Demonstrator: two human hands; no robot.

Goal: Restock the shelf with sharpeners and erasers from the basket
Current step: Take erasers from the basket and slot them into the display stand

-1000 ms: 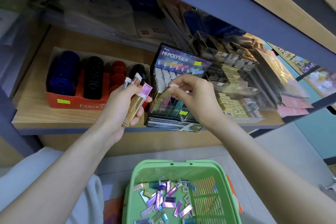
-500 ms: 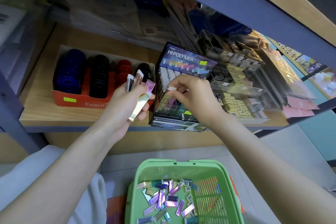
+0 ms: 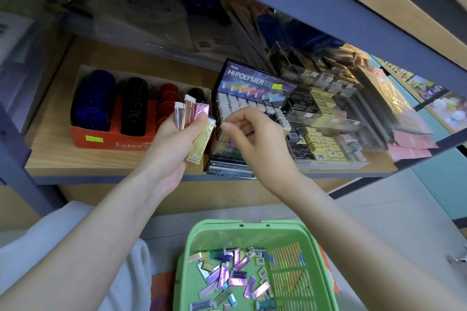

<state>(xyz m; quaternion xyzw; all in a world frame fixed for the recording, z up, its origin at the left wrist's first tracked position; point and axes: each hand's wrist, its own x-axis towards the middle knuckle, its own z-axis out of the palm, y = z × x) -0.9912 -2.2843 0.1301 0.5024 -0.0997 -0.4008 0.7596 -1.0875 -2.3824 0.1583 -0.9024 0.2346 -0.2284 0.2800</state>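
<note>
While four slim foil-wrapped erasers [image 3: 194,121] sit fanned in the left hand [image 3: 171,144], clamped before the HI-POLYMER display box [image 3: 252,83] on the shelf [image 3: 63,159], the right hand [image 3: 255,139] hovers beside them, fingers curled, contents indeterminate, with loose erasers [image 3: 227,278] in the green basket [image 3: 202,235] below.

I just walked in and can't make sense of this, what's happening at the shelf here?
A person is restocking slim erasers. Their left hand grips a fan of foil-wrapped erasers in front of the shelf. The right hand hovers with curled fingers between that bunch and the Hi-Polymer display box; whether it pinches anything is unclear. Many loose erasers lie in the green basket below.
</note>
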